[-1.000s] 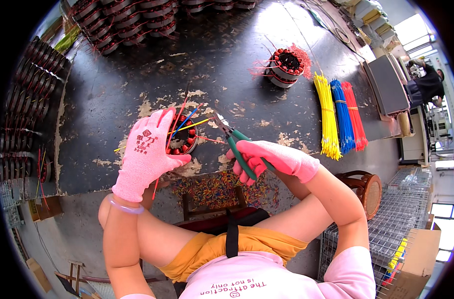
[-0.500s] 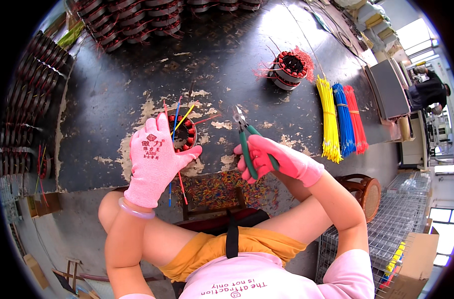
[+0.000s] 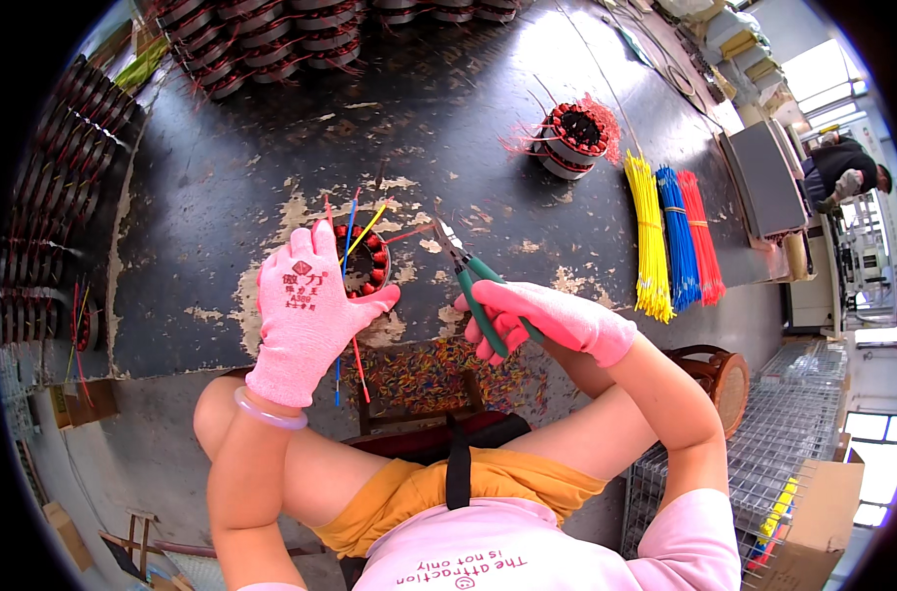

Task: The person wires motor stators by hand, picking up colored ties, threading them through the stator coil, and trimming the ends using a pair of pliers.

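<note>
My left hand (image 3: 305, 300), in a pink glove, lies over the left side of a motor stator (image 3: 374, 266) with red windings, its thumb along the near rim. Red, blue and yellow lead wires (image 3: 367, 229) cross the stator, and their far ends stick out below my palm. In my right hand (image 3: 557, 320), gloved too, is a pair of green-handled wire cutters (image 3: 473, 276). The cutters' jaws are parted beside the end of a thin red winding wire (image 3: 409, 234) that runs right from the stator.
Two stacked stators (image 3: 571, 138) with loose red wires stand at the back right. Yellow, blue and red wire bundles (image 3: 677, 236) lie near the right edge of the worn black table (image 3: 448, 128). Many stators (image 3: 59, 207) are piled at left and back. Another person (image 3: 842, 172) is far right.
My right hand has brought the cutters slightly left, so their jaws are now at the red wire's end. My left hand and the stator have stayed in place.
</note>
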Tool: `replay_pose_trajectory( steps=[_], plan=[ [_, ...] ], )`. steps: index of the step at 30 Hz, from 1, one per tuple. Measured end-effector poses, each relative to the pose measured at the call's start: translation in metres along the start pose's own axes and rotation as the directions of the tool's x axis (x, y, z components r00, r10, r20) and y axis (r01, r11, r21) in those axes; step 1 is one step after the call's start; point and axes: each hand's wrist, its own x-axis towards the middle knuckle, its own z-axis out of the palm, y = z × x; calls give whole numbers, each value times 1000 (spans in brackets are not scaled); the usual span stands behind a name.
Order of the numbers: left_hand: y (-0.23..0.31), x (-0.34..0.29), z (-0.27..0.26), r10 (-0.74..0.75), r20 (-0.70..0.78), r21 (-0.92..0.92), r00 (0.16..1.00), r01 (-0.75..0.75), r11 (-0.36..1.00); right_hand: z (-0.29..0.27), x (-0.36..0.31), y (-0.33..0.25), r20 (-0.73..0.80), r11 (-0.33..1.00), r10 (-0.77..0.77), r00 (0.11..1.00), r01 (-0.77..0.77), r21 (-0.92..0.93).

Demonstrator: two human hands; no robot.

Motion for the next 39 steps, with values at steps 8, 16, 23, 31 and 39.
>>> replay_pose_trajectory(
  steps=[8,16,23,31,39],
  plan=[
    [3,0,-4,-22,69,10,997,21,1000,7,8,-6,-82,999,-46,996,46,-4],
    [-1,-2,-4,-26,96,5,995,26,1000,3,3,-4,-125,995,-79,989,86,56],
    [-43,-12,-36,-39,247,5,968,39,999,27,36,-78,-174,398,-592,787,98,-912],
    [-73,-22,-42,14,182,-59,983,-3,998,102,260,-148,-343,235,-777,528,-263,-936],
    [-75,-33,-34,52,112,-79,992,-44,996,17,106,-24,289,-25,-870,400,549,-836]
  ],
)
